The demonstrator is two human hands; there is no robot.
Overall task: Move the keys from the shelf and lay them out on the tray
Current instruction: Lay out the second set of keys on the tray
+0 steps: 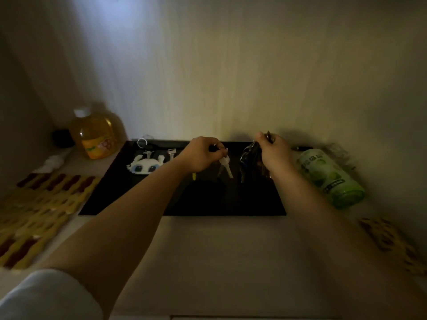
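A black tray (pixel 143 199) lies flat against the back wall of a dim shelf. My left hand (pixel 201 154) hovers over its middle, shut on a small bunch of silver keys (pixel 225 168) that dangles toward the tray. My right hand (pixel 273 153) is above the tray's right part, shut on a dark key bunch (pixel 248 158) with hanging keys. On the tray's left lies a white bead-figure keychain (pixel 145 163) with a ring, and a single silver key (pixel 171 154) beside it. A yellow tag (pixel 194 176) shows under my left wrist.
An orange-liquid bottle (pixel 97 132) stands at the back left. A green canister (pixel 330 179) lies on its side right of the tray. A yellow and red patterned mat (pixel 39 211) covers the left; another mat (pixel 390 241) sits at the right.
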